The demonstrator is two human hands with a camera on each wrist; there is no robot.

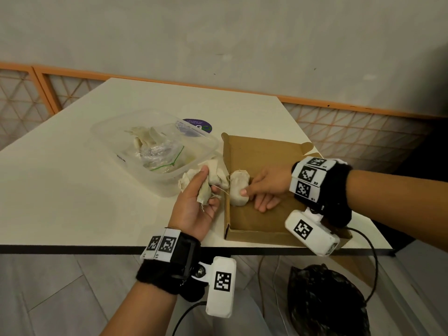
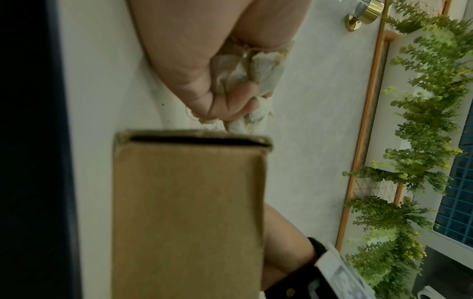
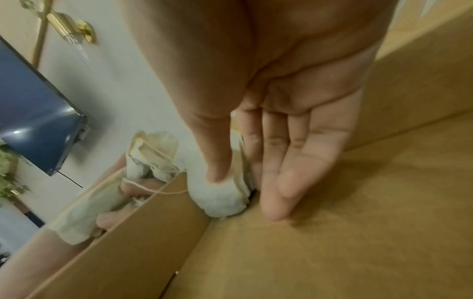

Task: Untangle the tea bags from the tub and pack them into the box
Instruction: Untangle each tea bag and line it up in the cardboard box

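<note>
Head view: our left hand [image 1: 194,204] clutches a bunch of tea bags [image 1: 208,180] over the bench [image 1: 72,190], between tub [image 1: 155,151] and box [image 1: 261,214]. Left wrist view: fingers [image 2: 230,105] curl round them. Right wrist view: our right hand's [image 3: 281,121] thumb pins one bag [image 3: 222,198] in the box corner, fingers straight; its string [image 3: 153,190] runs to the bunch and could drag it out.

One tea bag [image 1: 238,190] lies in the cardboard box [image 1: 266,214] under the right thumb [image 1: 244,191]; the tub [image 1: 126,151] stands beyond the left fingers [image 1: 202,175].
</note>
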